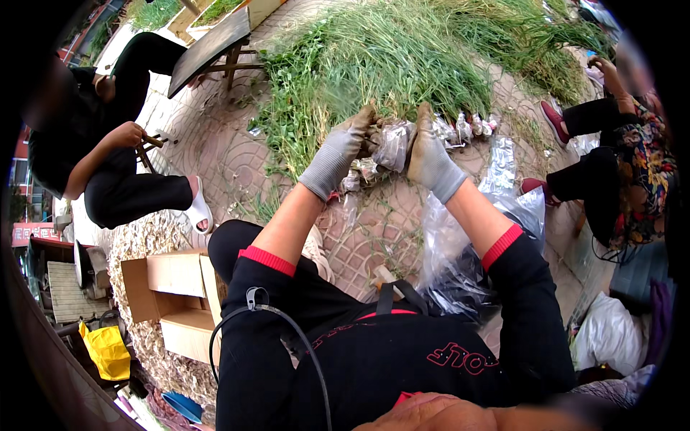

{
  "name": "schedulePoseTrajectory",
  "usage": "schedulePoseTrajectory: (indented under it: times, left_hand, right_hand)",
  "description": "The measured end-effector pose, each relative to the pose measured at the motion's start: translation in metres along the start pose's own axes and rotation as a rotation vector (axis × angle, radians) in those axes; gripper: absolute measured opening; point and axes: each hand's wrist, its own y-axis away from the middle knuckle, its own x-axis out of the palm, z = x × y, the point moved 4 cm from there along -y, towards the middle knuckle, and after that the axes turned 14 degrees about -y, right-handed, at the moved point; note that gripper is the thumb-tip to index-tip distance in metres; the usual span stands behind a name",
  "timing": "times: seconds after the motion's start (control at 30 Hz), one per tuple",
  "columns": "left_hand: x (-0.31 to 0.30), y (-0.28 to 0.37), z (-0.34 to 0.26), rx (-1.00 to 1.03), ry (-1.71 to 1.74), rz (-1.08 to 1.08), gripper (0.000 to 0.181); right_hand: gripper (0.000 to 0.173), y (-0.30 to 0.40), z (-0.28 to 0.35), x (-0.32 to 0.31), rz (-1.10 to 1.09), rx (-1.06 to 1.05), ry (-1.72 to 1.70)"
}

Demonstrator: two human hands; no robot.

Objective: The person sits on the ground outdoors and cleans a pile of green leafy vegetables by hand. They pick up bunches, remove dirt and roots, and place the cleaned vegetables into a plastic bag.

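Observation:
My left hand (342, 152), in a grey knit work glove with a soiled brown palm, is at the left side of a clear plastic-wrapped root end (394, 145) of a plant bundle. From the right, my right hand (431, 156), gloved alike, presses against the same wrapped end. Long green stems and leaves (372, 64) spread out beyond both hands. Several more wrapped root ends (463, 129) line the near edge of the pile. Part of the gripped bundle is hidden by my fingers.
A person (124, 145) sits at left by a small folding table (215, 48); another person (598, 161) sits at right. Plastic sheeting (458, 258) lies by my right arm. An open cardboard box (178, 301) stands at lower left, near a yellow bag (108, 353). White sack (609, 334) at lower right.

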Motion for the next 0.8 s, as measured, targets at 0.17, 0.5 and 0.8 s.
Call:
schedulePoseTrajectory:
  times: [0.17, 0.5, 0.8]
  left_hand:
    - [0.004, 0.015, -0.014, 0.231, -0.545, -0.088, 0.073]
    - [0.022, 0.013, 0.000, 0.161, -0.218, -0.015, 0.057]
    - [0.022, 0.009, 0.022, -0.207, 0.225, 0.209, 0.034]
  right_hand:
    - [0.089, 0.006, 0.003, 0.004, 0.014, -0.006, -0.036]
    - [0.086, 0.022, 0.001, 0.022, 0.106, -0.086, 0.158]
    - [0.079, 0.016, 0.011, -0.006, 0.097, -0.082, 0.947]
